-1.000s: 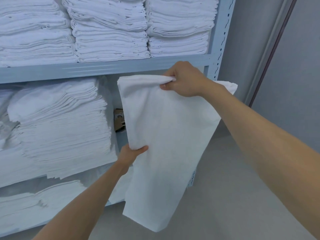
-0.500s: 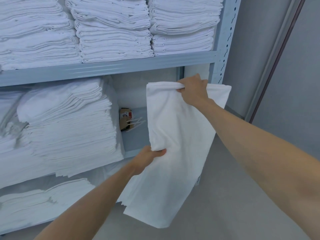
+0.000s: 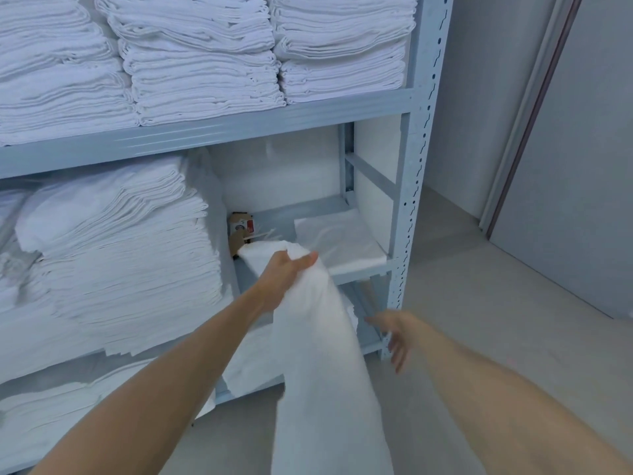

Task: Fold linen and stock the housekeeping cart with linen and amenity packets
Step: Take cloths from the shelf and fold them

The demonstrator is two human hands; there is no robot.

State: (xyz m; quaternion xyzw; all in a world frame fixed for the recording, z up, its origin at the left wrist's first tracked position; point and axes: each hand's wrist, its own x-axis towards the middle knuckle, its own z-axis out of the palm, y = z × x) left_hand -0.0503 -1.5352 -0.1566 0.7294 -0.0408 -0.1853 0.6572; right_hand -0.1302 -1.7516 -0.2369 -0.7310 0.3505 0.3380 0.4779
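Note:
A white linen sheet (image 3: pixel 318 354) hangs in a long fold in front of the grey shelving unit (image 3: pixel 416 186). My left hand (image 3: pixel 286 270) grips its top bunch at the front of the middle shelf, thumb over the cloth. My right hand (image 3: pixel 394 332) is lower and to the right, blurred, with fingers spread and nothing in it, just off the sheet's right edge. A flat folded white piece (image 3: pixel 342 241) lies on the middle shelf behind the sheet's top.
Tall stacks of folded white linen (image 3: pixel 120 248) fill the shelf's left side, with more stacks (image 3: pixel 202 56) on the shelf above and below. A small brown carton (image 3: pixel 239 231) sits at the shelf's back. Grey floor (image 3: pixel 479 286) and a wall panel lie to the right.
My right hand let go of the sheet's top edge and dropped down to the right. The left hand rose toward the shelf, and the sheet now hangs from it alone.

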